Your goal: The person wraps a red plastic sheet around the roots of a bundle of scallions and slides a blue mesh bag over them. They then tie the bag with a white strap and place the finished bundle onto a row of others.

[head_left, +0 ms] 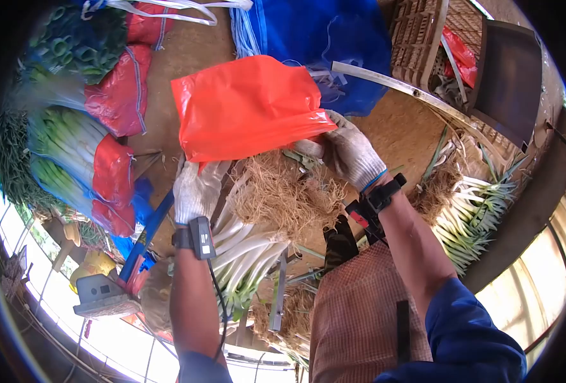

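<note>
A red plastic bag is stretched between my two gloved hands. My left hand is at its lower left corner, with the fingertips hidden under the plastic. The gloved fingers of my right hand are closed on its right edge. Just below the bag, a bundle of leeks lies with its tangled brown roots turned upward. The roots sit between my hands.
Packed leek bundles with red wrapping stand at the left. A blue sheet lies at the top, near a brown crate and a curved pale strip. More leeks lie at the right.
</note>
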### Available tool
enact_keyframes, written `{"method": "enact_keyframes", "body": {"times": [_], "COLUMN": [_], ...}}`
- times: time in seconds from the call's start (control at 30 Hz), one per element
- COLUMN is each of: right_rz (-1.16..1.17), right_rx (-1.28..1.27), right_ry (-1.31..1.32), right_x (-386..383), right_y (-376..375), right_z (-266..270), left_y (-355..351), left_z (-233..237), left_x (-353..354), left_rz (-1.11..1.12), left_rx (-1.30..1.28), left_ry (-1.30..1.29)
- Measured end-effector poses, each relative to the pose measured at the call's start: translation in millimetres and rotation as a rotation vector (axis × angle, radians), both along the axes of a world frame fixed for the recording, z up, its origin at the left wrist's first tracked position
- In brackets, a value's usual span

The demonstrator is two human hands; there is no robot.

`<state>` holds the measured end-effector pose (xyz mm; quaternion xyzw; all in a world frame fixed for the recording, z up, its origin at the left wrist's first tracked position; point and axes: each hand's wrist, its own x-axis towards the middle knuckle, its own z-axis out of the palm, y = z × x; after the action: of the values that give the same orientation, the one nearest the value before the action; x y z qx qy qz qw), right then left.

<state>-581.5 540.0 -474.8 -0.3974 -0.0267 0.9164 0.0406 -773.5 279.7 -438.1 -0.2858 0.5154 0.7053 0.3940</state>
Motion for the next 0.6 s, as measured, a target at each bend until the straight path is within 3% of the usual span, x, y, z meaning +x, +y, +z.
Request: {"method": "enact_keyframes", "body": {"times": [0.2, 0.4, 0.5, 0.6], "right_rz": [-0.026, -0.028, -0.003, 0.01], "right_rx": [-0.047, -0.02, 0.017, -0.016], "right_ry": [0.166, 0.021, -0.023, -0.004], "right_x": [28, 46, 58, 64], "right_y": [-1, -26, -43, -51], "right_z": [-61, -117, -135, -142], "left_y": [-10, 3, 2, -6], "left_z": [-69, -112, -120, -135], "left_x": [-19, -10, -13, -16], "left_rz": [-0.28, -0.321, -0.479, -0.442], "left_rx": [-0.053, -0.072, -0.198, -0.146], "left_ry": [-0.046, -0.114, -0.081, -0.095]}}
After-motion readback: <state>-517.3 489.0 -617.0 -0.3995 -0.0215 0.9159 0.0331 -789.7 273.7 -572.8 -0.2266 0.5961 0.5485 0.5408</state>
